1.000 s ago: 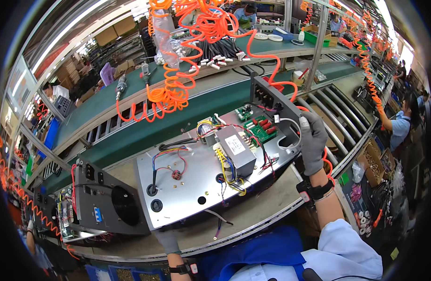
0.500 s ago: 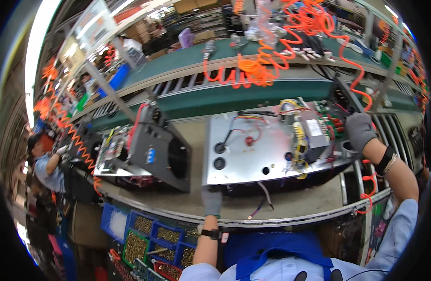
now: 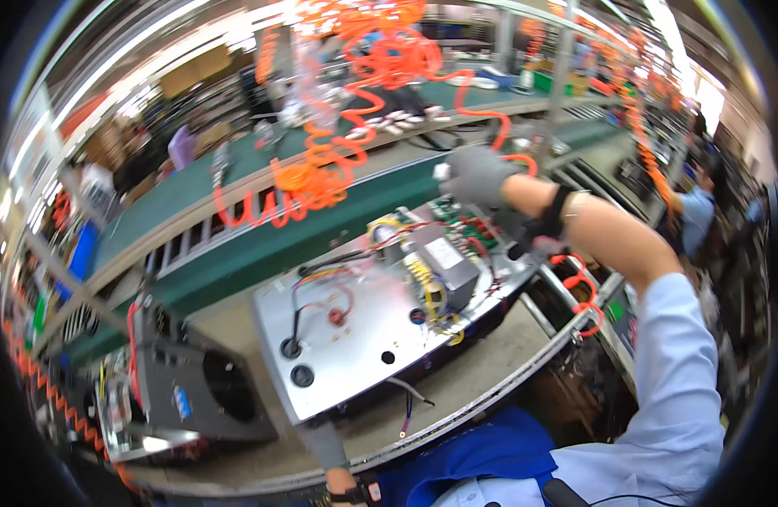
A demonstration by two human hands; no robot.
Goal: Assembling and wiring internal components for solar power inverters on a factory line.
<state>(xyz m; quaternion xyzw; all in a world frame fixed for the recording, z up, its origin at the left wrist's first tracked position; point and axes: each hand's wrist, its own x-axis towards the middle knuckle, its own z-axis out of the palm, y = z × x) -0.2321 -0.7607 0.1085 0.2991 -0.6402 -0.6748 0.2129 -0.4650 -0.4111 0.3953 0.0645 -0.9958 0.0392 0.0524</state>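
Observation:
A silver metal chassis (image 3: 338, 338) lies on the bench, carrying a grey boxed transformer (image 3: 450, 269), a green circuit board (image 3: 461, 221) and bundled coloured wires. My right hand (image 3: 480, 177), in a grey glove, is curled over the far right end of the chassis, where the dark end panel is mostly covered by it. A small white bit shows by its fingertips; its kind is unclear. My left hand (image 3: 324, 444), also gloved, reaches to the near left corner of the chassis. Its fingers are hidden beneath the edge. Loose wire ends (image 3: 408, 406) hang from the near side.
Another chassis with a dark upright panel (image 3: 195, 380) stands to the left. Coiled orange air hoses (image 3: 321, 169) hang over the green conveyor (image 3: 228, 283) behind. Another orange hose (image 3: 582, 296) dangles by the rollers at right. A co-worker (image 3: 700, 211) is at the far right.
The view has swung to the right, so the bench and both chassis appear farther left and tilted. My right hand has moved over the top of the end panel; my left stays at the near corner.

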